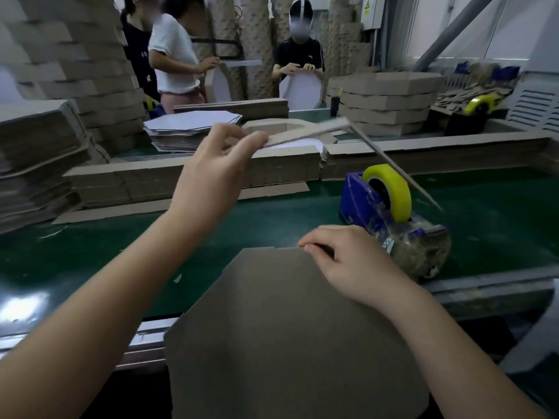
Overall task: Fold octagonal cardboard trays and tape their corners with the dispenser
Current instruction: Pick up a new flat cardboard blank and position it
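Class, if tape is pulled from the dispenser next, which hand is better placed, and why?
Probably the right hand: it holds the cardboard sheet at its far edge, right beside the tape dispenser. The left hand is raised farther off, pinching a cardboard strip.

Pretty clearly a cardboard packaging workshop, production-line style. There's a long green-topped desk (90, 261) piled with stacks of flat cardboard blanks (36, 164), towers of folded trays (75, 55) at the back, a tape dispenser (378, 204) up close, another dispenser (472, 113) further along, and other workers (299, 55) handling cardboard opposite.
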`<move>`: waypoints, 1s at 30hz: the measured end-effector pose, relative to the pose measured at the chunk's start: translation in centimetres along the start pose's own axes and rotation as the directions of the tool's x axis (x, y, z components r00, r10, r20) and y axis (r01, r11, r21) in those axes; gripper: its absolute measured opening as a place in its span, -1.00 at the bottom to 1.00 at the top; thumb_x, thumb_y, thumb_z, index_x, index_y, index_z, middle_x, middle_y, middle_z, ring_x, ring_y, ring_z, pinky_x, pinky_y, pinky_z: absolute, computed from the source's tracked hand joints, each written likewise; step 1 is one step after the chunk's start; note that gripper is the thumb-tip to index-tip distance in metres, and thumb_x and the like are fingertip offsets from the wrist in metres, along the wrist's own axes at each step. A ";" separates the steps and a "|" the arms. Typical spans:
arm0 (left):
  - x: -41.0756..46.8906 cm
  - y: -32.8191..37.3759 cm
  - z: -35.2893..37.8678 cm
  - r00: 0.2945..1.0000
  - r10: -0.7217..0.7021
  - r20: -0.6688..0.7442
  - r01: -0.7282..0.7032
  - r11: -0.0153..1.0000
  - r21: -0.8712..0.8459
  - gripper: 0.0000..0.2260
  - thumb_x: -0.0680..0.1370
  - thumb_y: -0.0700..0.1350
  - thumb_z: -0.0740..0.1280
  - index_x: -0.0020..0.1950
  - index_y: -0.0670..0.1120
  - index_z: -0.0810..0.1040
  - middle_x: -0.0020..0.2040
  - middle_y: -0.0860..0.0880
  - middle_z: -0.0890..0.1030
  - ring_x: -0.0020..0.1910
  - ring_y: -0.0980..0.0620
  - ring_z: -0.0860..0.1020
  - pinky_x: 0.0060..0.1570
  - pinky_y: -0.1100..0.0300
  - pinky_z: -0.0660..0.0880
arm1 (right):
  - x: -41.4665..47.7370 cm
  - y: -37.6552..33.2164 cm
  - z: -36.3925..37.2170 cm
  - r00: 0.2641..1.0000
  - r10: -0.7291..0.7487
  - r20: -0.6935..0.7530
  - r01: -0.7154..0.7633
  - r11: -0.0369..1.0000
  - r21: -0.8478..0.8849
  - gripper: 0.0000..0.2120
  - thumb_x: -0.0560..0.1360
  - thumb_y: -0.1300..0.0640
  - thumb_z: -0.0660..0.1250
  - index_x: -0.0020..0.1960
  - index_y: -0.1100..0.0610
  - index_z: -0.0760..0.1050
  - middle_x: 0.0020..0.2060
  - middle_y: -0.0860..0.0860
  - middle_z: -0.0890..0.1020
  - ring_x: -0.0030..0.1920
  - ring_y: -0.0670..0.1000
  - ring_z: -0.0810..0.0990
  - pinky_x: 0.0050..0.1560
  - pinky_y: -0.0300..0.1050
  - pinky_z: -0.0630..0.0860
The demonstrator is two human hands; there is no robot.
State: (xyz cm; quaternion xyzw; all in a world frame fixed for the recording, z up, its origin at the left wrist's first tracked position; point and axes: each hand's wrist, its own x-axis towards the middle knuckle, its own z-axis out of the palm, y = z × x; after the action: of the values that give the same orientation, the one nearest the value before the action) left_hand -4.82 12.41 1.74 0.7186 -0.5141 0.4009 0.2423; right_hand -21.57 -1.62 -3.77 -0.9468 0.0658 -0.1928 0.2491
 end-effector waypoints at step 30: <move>-8.7 5.5 -2.1 0.937 -0.146 0.316 0.198 0.970 -0.140 -0.57 0.55 -0.18 0.27 0.43 0.02 0.45 0.11 -0.02 0.56 -0.02 -0.09 0.58 -0.26 -0.02 0.56 | -5.5 1.2 -6.4 0.457 0.774 -0.438 0.084 0.453 0.888 -0.81 0.61 0.13 0.18 -0.01 0.14 0.56 -0.10 0.17 0.68 -0.23 0.05 0.71 -0.36 -0.16 0.60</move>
State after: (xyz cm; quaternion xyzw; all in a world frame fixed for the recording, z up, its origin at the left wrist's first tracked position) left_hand -11.91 16.79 -4.65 0.7906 -0.5124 0.2176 0.2548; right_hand -29.22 -4.28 -1.11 -0.4575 0.3011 -0.5460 0.6340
